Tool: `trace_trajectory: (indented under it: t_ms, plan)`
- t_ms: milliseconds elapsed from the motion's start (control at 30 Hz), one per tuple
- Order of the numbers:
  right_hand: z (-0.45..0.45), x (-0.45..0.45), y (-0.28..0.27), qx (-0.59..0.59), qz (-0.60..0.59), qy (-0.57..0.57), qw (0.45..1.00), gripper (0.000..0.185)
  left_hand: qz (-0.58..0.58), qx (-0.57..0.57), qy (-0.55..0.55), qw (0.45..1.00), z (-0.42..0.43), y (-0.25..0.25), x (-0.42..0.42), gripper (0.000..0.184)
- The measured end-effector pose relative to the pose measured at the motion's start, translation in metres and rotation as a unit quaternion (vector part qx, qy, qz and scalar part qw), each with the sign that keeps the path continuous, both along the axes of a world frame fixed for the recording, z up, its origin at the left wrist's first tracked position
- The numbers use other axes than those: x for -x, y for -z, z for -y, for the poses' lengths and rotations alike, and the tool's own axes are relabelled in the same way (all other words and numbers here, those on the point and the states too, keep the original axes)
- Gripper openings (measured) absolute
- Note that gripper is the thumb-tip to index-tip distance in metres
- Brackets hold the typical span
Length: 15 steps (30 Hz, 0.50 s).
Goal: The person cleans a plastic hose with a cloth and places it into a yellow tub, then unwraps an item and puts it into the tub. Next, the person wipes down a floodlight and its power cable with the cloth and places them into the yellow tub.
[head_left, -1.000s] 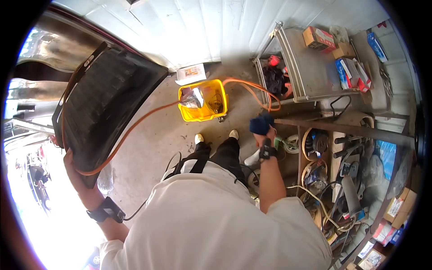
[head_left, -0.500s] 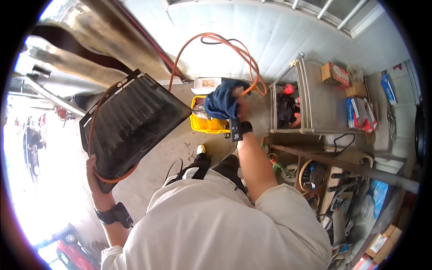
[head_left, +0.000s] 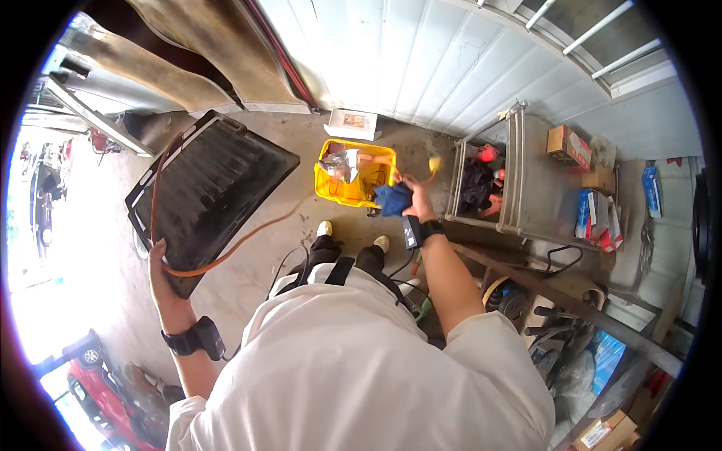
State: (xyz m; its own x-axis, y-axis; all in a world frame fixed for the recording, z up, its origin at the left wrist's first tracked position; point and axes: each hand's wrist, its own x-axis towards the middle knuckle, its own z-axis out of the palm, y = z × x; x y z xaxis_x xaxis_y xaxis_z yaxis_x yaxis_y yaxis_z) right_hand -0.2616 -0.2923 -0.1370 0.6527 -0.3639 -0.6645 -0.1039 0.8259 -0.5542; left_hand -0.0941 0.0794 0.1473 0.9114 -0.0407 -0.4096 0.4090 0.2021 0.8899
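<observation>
On the left side of the view, my left hand [head_left: 156,263] is closed on the lower edge of a large black ribbed plastic tray [head_left: 214,188], which is held tilted above the floor. An orange hose [head_left: 244,239] runs over the tray's left side and past that hand. My right hand [head_left: 421,199] grips a crumpled blue cloth [head_left: 394,200] beside a yellow bin [head_left: 342,197]. Near its fingers, a stretch of orange hose curves up to a blurred yellowish end [head_left: 435,163]. Whether the fingers also hold that hose, I cannot tell. Foil-like wrapping [head_left: 340,165] lies inside the bin.
A white box [head_left: 352,125] lies behind the bin, near the wall. To the right stands a metal rack [head_left: 519,169] with dark cloth and red items; several boxes [head_left: 569,146] are beside it. Tools and a metal beam [head_left: 571,282] fill the lower right.
My right hand with the blue cloth has moved down and right, off the bin. The high hose loop has dropped. The tray has shifted slightly left.
</observation>
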Motion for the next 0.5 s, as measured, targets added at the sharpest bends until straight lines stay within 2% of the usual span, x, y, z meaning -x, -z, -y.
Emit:
trace_trajectory:
  t_ms: [33,100,167,200,300,367,400,433,467,500]
  plan:
    - [-0.001,0.015,0.030,-0.055,0.011,0.014,0.998,0.022,0.001,-0.001,0.001,1.000,0.005,-0.003,0.004,0.047]
    - [0.000,0.049,0.132,-0.165,0.032,0.041,0.985,0.025,0.003,-0.006,0.004,1.000,0.018,-0.013,0.012,0.047]
    - [0.003,0.078,0.170,-0.177,-0.020,0.031,0.983,0.025,0.000,-0.005,0.009,1.000,0.030,-0.021,0.018,0.048]
    - [0.002,0.088,0.178,-0.183,-0.046,0.027,0.982,0.025,-0.002,-0.004,0.013,1.000,0.035,-0.023,0.018,0.048]
    - [-0.010,0.086,0.119,-0.129,-0.145,0.030,0.981,0.022,-0.045,0.034,0.059,0.997,0.036,-0.006,0.005,0.049]
    - [-0.012,0.085,0.098,-0.073,-0.191,-0.005,0.979,0.021,-0.032,0.008,0.081,0.996,0.038,0.018,0.001,0.050]
    - [-0.013,0.084,0.095,-0.051,-0.197,-0.001,0.979,0.022,-0.024,-0.006,0.091,0.996,0.037,0.034,-0.002,0.050]
    - [-0.014,0.082,0.093,-0.029,-0.202,0.003,0.979,0.024,-0.035,-0.072,0.050,0.996,0.047,0.045,-0.005,0.052]
    - [-0.014,0.079,0.095,-0.007,-0.206,0.010,0.979,0.026,0.016,-0.136,0.073,0.988,0.062,0.050,-0.001,0.053]
    - [-0.013,0.085,0.126,0.006,-0.165,0.029,0.986,0.032,0.015,-0.136,0.109,0.985,0.073,0.061,-0.007,0.052]
